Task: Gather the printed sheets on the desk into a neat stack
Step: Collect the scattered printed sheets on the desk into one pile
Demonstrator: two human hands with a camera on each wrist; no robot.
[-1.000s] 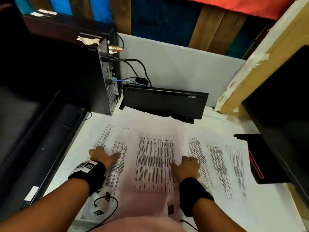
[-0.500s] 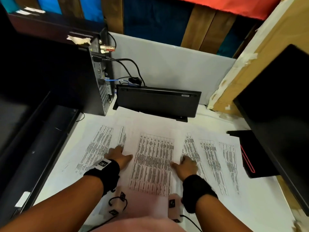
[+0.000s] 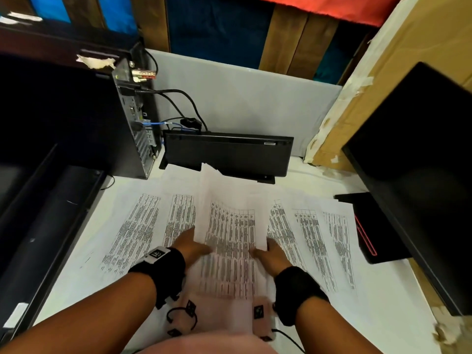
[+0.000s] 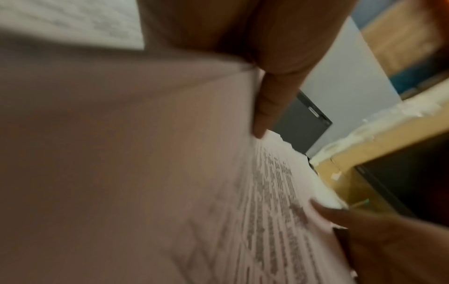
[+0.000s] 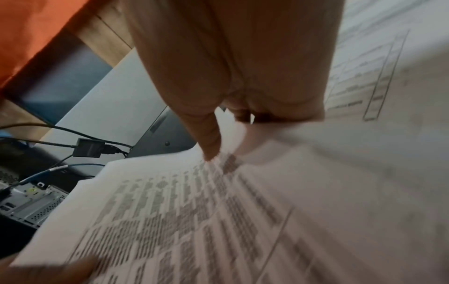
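Observation:
Printed sheets with table text lie fanned across the white desk [image 3: 383, 290]. A middle bundle of sheets [image 3: 229, 226] is raised off the desk and bows upward, its far edge near the keyboard. My left hand [image 3: 194, 247] pinches its left edge and my right hand [image 3: 268, 254] pinches its right edge, thumbs on top. The left wrist view shows a finger [image 4: 267, 107] along the bundle of sheets [image 4: 267, 192]. In the right wrist view a finger [image 5: 209, 138] touches the printed bundle [image 5: 194, 211]. More sheets lie flat at the left [image 3: 138, 226] and right [image 3: 314, 238].
A black keyboard [image 3: 227, 154] stands on edge at the back of the desk, with a computer tower [image 3: 132, 118] and cables to its left. A dark monitor [image 3: 413, 175] and a black pad with a red line [image 3: 367, 231] are at the right. Cardboard [image 3: 396, 60] leans behind.
My left hand moved right to the middle sheets. Both hands took hold of that bundle's side edges and lifted it off the desk, so it now bows upward.

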